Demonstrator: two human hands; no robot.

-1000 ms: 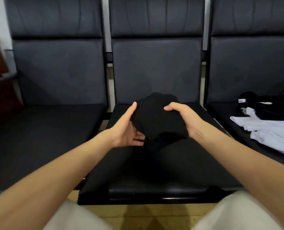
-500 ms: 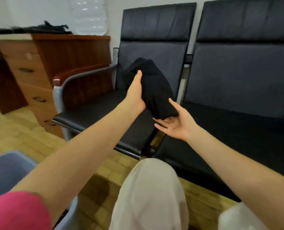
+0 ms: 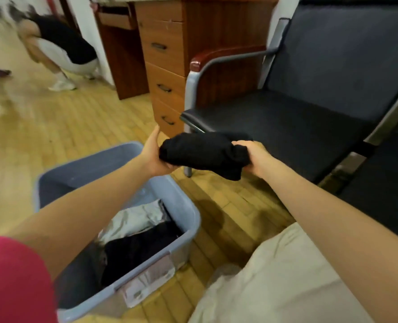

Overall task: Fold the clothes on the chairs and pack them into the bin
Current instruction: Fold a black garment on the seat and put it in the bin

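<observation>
Both hands carry a folded black garment [image 3: 205, 151] in the air, at one o'clock from the grey bin [image 3: 188, 213]: the left hand [image 3: 153, 157] cups its end, the right hand [image 3: 256, 159] grips the other. The bin's label [image 3: 146, 282] is blurred, unreadable.

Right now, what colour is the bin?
Grey-blue bin, translucent-looking, seen in the head view, the only one.
</observation>
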